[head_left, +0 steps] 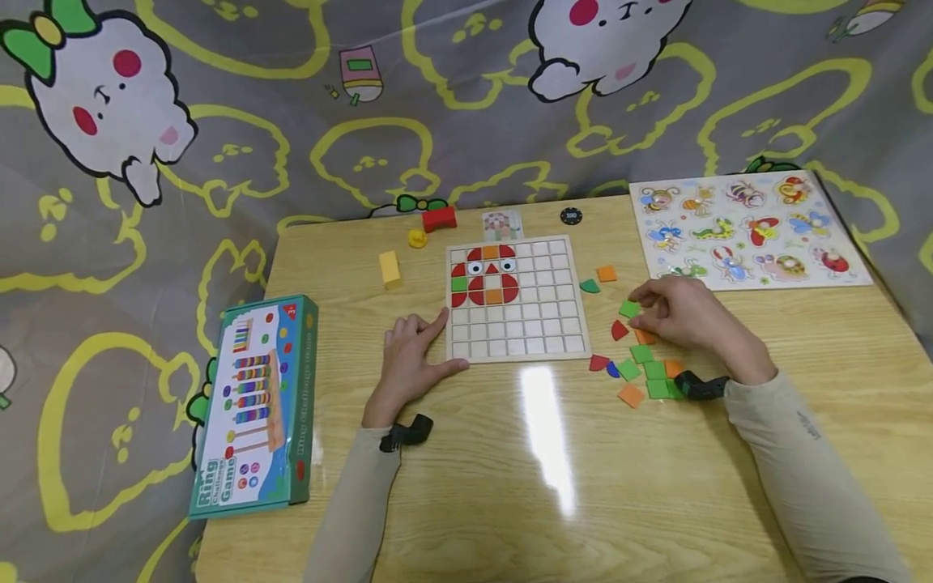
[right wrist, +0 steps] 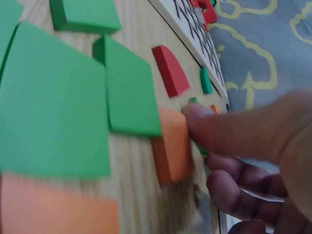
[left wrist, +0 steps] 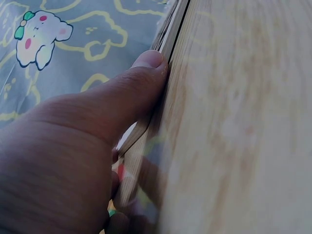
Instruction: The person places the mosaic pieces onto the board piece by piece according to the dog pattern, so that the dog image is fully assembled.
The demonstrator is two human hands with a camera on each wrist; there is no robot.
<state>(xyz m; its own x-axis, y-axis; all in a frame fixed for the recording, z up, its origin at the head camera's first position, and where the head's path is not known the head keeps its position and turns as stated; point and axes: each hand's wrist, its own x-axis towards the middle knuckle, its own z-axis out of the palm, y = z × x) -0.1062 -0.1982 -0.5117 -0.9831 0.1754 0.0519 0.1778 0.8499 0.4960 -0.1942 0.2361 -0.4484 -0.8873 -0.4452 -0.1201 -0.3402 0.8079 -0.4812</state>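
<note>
A square wooden grid board (head_left: 484, 344) lies on the table with red, green and orange tiles and two eye tiles in its upper left part. My left hand (head_left: 410, 362) spans its near left corner, index finger at the left edge and thumb at the front edge. The left wrist view shows that thumb (left wrist: 146, 73) straight against the board's side. My right hand (head_left: 681, 312) pinches a green square tile (head_left: 629, 308) between thumb and fingers, right of the board. In the right wrist view the thumb covers most of it, beside an orange tile (right wrist: 173, 146).
Loose green tiles (head_left: 655, 370), a red quarter piece (head_left: 619, 329) and orange squares (head_left: 630, 395) lie right of the board. An insect puzzle board (head_left: 758, 231) stands at the back right. A game box (head_left: 255, 405) lies left; a picture card (head_left: 503, 225) and yellow block (head_left: 389, 270) lie behind.
</note>
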